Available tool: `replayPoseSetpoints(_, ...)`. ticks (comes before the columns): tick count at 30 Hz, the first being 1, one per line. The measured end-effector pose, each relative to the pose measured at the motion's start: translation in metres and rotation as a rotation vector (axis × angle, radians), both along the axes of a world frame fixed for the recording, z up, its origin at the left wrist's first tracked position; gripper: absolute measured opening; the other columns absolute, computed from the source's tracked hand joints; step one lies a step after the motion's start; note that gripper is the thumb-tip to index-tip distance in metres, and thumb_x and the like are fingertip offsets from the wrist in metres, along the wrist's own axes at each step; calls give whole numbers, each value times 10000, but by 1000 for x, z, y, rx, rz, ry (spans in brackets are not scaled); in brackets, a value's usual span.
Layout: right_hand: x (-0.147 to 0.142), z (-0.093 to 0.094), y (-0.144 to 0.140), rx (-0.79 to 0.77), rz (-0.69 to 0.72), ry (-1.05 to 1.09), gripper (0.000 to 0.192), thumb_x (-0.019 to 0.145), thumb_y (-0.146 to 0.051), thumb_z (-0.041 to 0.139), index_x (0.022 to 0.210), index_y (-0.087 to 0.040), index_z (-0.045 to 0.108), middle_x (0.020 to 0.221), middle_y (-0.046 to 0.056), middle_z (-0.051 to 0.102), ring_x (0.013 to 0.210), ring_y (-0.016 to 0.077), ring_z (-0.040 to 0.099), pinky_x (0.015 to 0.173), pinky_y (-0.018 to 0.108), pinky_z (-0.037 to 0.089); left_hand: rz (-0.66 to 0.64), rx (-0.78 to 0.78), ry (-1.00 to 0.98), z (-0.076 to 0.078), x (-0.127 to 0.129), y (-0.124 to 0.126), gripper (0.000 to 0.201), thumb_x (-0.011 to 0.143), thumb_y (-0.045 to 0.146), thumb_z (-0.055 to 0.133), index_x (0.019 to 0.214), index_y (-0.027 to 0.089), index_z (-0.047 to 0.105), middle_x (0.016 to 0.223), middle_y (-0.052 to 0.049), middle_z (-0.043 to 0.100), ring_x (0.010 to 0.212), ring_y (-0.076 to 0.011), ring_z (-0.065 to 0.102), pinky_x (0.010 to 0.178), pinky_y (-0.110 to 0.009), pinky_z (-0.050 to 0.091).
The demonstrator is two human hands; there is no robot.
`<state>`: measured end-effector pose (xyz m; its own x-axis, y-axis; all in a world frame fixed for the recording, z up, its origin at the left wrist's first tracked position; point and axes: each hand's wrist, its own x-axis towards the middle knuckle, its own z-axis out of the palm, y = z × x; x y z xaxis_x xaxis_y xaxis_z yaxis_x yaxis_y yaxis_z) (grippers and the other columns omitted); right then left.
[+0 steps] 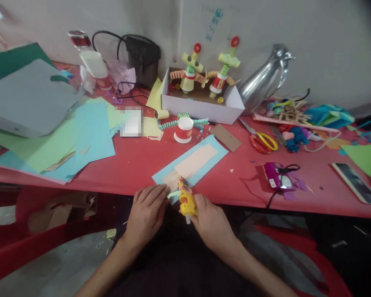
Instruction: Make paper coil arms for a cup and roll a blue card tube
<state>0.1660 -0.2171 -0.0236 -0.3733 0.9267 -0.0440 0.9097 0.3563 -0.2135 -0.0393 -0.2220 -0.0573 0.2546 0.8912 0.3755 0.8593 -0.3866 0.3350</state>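
Your right hand (208,218) has a closed grip around the yellow glue gun (187,200) at lower centre, nozzle over the blue card (204,165) on the worktop's (136,165) near edge. Your left hand (148,210) pinches a pale green strip (174,193) just beside that nozzle; hot glue could burn those fingertips.

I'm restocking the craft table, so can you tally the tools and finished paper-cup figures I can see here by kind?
Glue guns: 2, a yellow glue gun in the right hand and a purple glue gun
Scissors: 1
Paper-cup figures in the white box: 2, left figure and right figure
Total: 5
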Motion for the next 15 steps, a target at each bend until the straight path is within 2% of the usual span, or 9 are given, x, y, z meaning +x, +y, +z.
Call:
replayPoseSetpoints(7, 4, 0, 3, 11, 18, -25, 229, 912, -308, 636, 954, -211, 433, 825, 36, 656, 671, 207, 682, 501, 288, 365, -2, 24, 29, 7, 0, 5, 277, 926, 175, 555, 1183, 201, 653, 1178, -72, 720, 1061, -239, 623, 934, -410, 435)
replayPoseSetpoints(15, 23, 3, 8, -20, -13, -17, 218, 905, -287, 644, 932, -206, 444, 822, 33, 666, 693, 216, 687, 524, 288, 356, 8, 37, 26, 3, -2, 6, 279, 917, 155, 561, 1169, 209, 667, 1162, -70, 728, 1044, -240, 633, 916, -417, 442)
